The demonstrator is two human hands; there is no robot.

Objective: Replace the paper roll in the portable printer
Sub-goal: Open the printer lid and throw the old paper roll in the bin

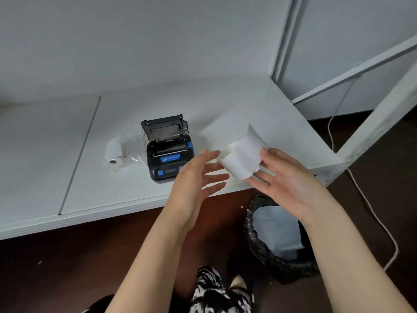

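Observation:
A black portable printer [168, 152] with blue buttons stands on the white table [67, 177], its lid tilted up and its paper bay uncovered. A white paper roll [242, 158] with a loose tail curling upward is in front of me, right of the printer. My right hand [286, 184] holds the roll between thumb and fingers. My left hand [196, 179] is spread flat, its fingertips close to the roll's left end; whether they touch is unclear. Left of the printer lies a clear plastic bag [123, 154] with another small roll inside.
A waste bin [274, 236] lined with a black bag stands on the dark floor below my right hand. A white cable [372, 211] trails across the floor at right. A white metal frame [374, 123] rises at the table's right corner. A seam line [79, 154] crosses the tabletop.

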